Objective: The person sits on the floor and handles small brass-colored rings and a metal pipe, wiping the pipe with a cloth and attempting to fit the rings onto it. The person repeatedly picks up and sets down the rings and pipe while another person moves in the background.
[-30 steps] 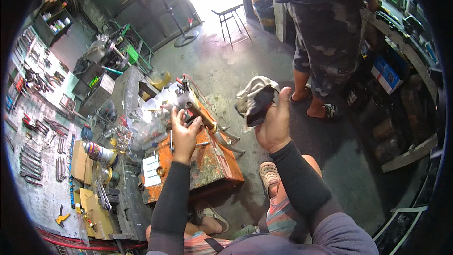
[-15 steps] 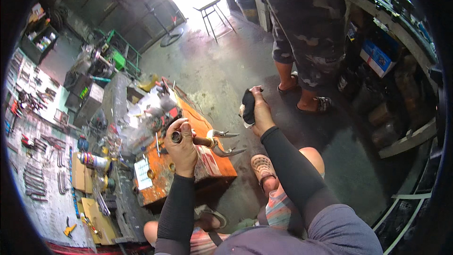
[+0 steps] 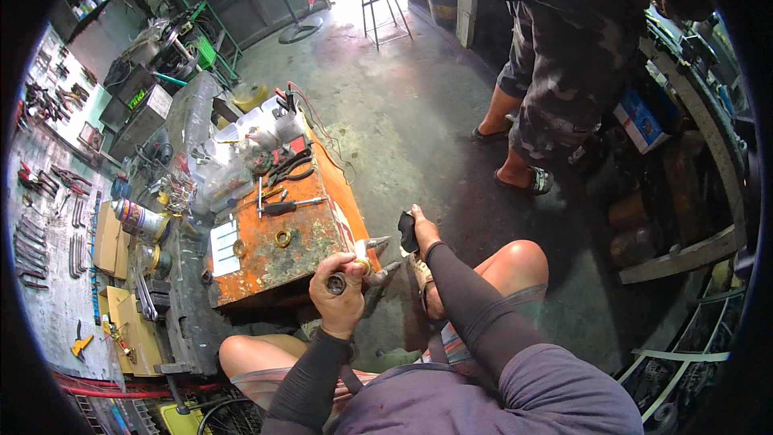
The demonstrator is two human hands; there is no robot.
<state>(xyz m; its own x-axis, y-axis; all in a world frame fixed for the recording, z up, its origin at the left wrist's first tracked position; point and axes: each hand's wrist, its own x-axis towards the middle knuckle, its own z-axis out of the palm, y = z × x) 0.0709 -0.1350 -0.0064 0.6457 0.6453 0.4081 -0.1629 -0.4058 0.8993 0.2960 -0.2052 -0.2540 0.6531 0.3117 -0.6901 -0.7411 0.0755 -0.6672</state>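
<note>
The left hand (image 3: 340,296) is closed in a firm grip around a small cylindrical metal part with a brass ring (image 3: 360,264), held at the near edge of the rusty orange bench (image 3: 302,250). The right hand (image 3: 420,234), just off the bench's near right corner, is closed on a dark rag (image 3: 407,231). On the bench lie a brass ring (image 3: 283,237), a screwdriver (image 3: 291,206) and clear plastic containers (image 3: 233,169). Beyond the bench, another person's sandalled feet (image 3: 531,180) stand on the concrete floor (image 3: 403,113).

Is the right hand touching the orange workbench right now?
Apart. The head view shows the right hand holding a dark object past the orange workbench edge, floor visible between them.
</note>
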